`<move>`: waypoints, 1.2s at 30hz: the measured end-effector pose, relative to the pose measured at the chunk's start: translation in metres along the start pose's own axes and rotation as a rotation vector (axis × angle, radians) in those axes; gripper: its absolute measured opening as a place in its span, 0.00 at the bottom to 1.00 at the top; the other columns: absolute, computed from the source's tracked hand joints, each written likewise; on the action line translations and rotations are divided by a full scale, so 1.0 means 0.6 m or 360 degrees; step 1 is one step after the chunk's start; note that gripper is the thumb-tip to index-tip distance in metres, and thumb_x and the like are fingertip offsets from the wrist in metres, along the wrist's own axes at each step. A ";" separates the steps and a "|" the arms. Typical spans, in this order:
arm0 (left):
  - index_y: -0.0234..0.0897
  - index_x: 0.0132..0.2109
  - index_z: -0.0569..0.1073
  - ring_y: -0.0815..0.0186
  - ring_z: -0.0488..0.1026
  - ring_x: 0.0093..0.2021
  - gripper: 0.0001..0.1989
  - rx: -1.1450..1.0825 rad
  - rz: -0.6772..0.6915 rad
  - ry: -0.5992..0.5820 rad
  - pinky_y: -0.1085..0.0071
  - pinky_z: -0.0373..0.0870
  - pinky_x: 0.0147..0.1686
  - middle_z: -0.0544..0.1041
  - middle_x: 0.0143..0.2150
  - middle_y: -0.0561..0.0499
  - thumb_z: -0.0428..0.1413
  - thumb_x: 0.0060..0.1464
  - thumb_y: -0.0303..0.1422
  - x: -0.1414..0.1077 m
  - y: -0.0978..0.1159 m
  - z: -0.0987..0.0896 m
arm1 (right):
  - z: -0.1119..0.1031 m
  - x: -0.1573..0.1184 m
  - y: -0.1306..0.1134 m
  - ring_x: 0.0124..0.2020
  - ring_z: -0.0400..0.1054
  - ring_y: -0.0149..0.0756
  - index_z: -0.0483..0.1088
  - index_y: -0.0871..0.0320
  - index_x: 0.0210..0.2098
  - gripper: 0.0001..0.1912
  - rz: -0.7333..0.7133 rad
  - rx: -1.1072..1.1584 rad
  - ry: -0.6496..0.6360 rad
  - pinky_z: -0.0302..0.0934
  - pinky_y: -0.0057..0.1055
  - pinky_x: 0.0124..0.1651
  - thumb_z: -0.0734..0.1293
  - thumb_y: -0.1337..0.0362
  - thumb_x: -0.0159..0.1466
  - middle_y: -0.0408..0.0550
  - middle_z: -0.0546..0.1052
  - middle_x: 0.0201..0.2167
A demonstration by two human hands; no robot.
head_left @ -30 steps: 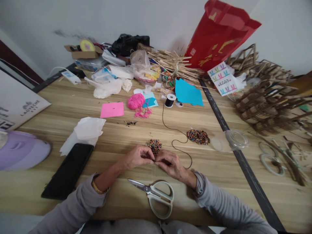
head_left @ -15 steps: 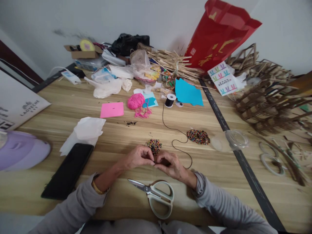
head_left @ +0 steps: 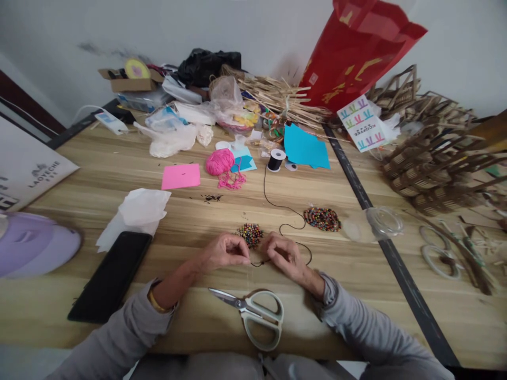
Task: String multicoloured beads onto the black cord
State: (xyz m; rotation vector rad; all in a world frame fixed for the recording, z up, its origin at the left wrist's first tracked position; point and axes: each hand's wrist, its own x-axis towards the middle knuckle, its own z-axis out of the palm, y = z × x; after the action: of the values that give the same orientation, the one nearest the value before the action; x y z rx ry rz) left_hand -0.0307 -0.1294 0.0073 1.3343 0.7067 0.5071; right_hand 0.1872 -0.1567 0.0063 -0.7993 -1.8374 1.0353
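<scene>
My left hand (head_left: 225, 250) pinches one end of a short stretch of thin black cord (head_left: 259, 264) between thumb and forefinger. A faint clear thread seems to hang below those fingertips. To its right, my right hand (head_left: 283, 257) is curled with its fingertips on the same cord, which bends slightly between the two hands and has a small dark lump in it. Just beyond my fingers lies a pile of multicoloured beads (head_left: 250, 235). Scissors with pale handles (head_left: 261, 321) rest in front of me, blades pointing left. The cord leads back to a black spool (head_left: 276, 160).
Coiled strung beads (head_left: 322, 219) lie right of the cord. A black phone (head_left: 111, 277) and white paper (head_left: 143, 211) are at left. Pink yarn (head_left: 220, 162), pink paper (head_left: 181, 176) and blue sheets (head_left: 307, 148) sit farther back. Woven baskets (head_left: 420, 174) stand at right.
My hands have moved apart, the right one shifting slightly right, so a short length of black cord now shows between them. My left hand has barely moved.
</scene>
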 end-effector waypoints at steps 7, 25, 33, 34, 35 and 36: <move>0.30 0.28 0.73 0.71 0.68 0.28 0.14 0.0005 0.0034 0.0064 0.75 0.63 0.30 0.74 0.27 0.51 0.65 0.42 0.37 0.000 -0.002 0.000 | 0.002 0.001 0.004 0.31 0.64 0.32 0.68 0.60 0.30 0.18 0.0257 0.0120 0.0029 0.61 0.28 0.34 0.61 0.52 0.67 0.47 0.70 0.29; 0.31 0.28 0.75 0.68 0.71 0.30 0.08 0.0346 0.0091 0.0279 0.73 0.67 0.34 0.75 0.28 0.50 0.62 0.46 0.33 -0.001 0.004 0.007 | 0.025 -0.008 0.011 0.28 0.65 0.30 0.70 0.60 0.36 0.10 0.0057 -0.0046 -0.0139 0.62 0.25 0.31 0.66 0.59 0.65 0.45 0.72 0.27; 0.31 0.28 0.75 0.68 0.71 0.30 0.06 0.0480 0.0101 0.0249 0.74 0.66 0.33 0.76 0.28 0.49 0.61 0.47 0.31 0.000 0.005 0.010 | 0.020 -0.007 0.011 0.33 0.69 0.34 0.71 0.60 0.36 0.06 -0.0108 -0.0114 -0.0107 0.65 0.30 0.38 0.64 0.63 0.66 0.50 0.75 0.30; 0.31 0.28 0.75 0.67 0.71 0.30 0.06 0.0495 0.0102 0.0247 0.74 0.67 0.33 0.76 0.28 0.49 0.61 0.47 0.31 0.000 0.004 0.010 | 0.020 -0.008 0.010 0.33 0.69 0.35 0.71 0.60 0.36 0.07 -0.0113 -0.0130 -0.0119 0.65 0.31 0.38 0.64 0.63 0.67 0.50 0.75 0.30; 0.31 0.28 0.75 0.67 0.71 0.30 0.06 0.0509 0.0111 0.0243 0.74 0.67 0.33 0.76 0.28 0.49 0.61 0.47 0.31 0.001 0.003 0.010 | 0.019 -0.008 0.009 0.34 0.69 0.35 0.71 0.59 0.36 0.07 -0.0115 -0.0147 -0.0131 0.65 0.31 0.38 0.64 0.63 0.67 0.50 0.75 0.30; 0.31 0.28 0.75 0.67 0.71 0.30 0.06 0.0520 0.0126 0.0231 0.74 0.67 0.33 0.76 0.28 0.49 0.61 0.47 0.31 0.001 0.002 0.010 | 0.019 -0.009 0.009 0.34 0.69 0.35 0.70 0.59 0.36 0.07 -0.0114 -0.0163 -0.0141 0.65 0.31 0.38 0.63 0.62 0.67 0.50 0.75 0.30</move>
State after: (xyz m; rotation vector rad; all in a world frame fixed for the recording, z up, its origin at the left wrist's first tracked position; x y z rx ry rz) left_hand -0.0255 -0.1330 0.0090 1.6475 0.8862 0.5735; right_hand 0.1801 -0.1624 -0.0034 -0.7519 -1.9934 0.9507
